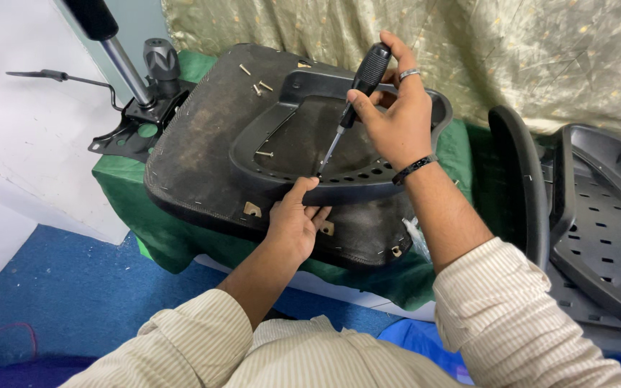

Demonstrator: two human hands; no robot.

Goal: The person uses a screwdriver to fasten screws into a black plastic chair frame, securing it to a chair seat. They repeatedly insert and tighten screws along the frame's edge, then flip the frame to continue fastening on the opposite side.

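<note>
An upturned black chair seat (203, 136) lies on a green cloth. A black plastic armrest frame (361, 190) with rows of holes rests on its underside. My right hand (393, 118) grips a black-handled screwdriver (357, 90), its tip down at the frame's near edge. My left hand (292, 223) holds the seat's front edge, with the fingertips right at the screwdriver tip. Loose screws (256, 86) lie on the seat, and one screw (264, 153) lies inside the frame opening.
A chair tilt mechanism (138, 126) with gas cylinder (120, 61) and lever sits at the back left. Another black chair shell (598, 230) with slots stands at the right. A pale patterned curtain (526, 50) hangs behind. Blue carpet (52, 287) covers the floor.
</note>
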